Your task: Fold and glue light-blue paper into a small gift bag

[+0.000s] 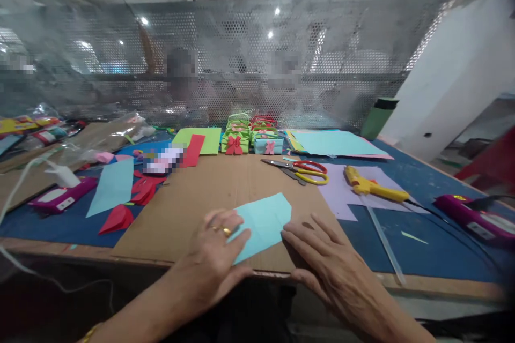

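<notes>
Left hand and right hand, apart, at a blue paper on near cardboard.
The left covers the paper's left end, its grip unclear; the right lies open, fingertips at the right edge. Scissors lie just beyond to the right, then a yellow glue gun on purple paper. Small paper bags stand far; red paper pieces lie left.

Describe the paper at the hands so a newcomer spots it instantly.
On the blue table lies a brown cardboard sheet. Near its front edge, partly under the left hand, is the light-blue paper. Unlike the light-blue strip further left, it lies on the cardboard, its far corner slanted.
</notes>
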Available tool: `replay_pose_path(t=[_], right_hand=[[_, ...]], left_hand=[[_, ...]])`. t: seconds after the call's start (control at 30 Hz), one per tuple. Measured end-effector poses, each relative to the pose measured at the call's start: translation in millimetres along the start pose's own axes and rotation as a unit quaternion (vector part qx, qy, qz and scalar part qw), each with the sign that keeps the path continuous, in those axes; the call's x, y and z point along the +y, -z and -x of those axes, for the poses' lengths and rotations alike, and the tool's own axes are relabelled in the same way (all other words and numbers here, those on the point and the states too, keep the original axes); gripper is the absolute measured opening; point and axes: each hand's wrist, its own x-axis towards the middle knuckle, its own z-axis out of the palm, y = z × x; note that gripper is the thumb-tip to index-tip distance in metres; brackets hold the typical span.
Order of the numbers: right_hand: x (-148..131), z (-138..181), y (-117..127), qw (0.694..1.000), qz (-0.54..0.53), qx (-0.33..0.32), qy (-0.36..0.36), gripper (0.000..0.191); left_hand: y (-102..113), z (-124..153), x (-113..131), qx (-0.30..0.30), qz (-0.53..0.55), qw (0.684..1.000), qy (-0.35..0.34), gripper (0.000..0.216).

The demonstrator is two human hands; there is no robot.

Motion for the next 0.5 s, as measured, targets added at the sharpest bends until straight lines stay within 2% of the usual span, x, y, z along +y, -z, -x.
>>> replay_pose_path(t=[0.1,0.2,0.27,0.33,0.43,0.5], right_hand=[[6.6,-2.0,1.3,1.000,-0.012,-0.014,0.005,0.042],[13.0,-2.7,-1.8,1.000,-0.003,0.002,-0.023,0.041],[14.1,-1.9,-3.6,0.999,0.006,0.005,-0.035,0.041],[10.3,-1.4,-3.7,0.999,0.018,0.015,-0.041,0.043],[-7.1,-4.6,-1.5,0.997,0.015,0.056,-0.050,0.040],[-24.8,-10.3,-0.9,0.996,-0.027,0.072,-0.044,0.030]], left_hand=[[13.8,25.6,-14.6,-0.012,-0.002,1.000,0.000,0.031],[10.1,37.8,-13.7,-0.008,-0.012,0.999,-0.041,0.043],[2.7,36.9,-10.4,0.015,-0.021,0.998,-0.055,0.048],[-3.9,31.5,-9.0,0.050,-0.013,0.997,-0.059,0.043],[-8.0,23.5,-10.4,0.082,0.014,0.995,-0.059,0.027],[-7.6,21.6,-11.1,0.078,0.021,0.995,-0.049,0.025]])
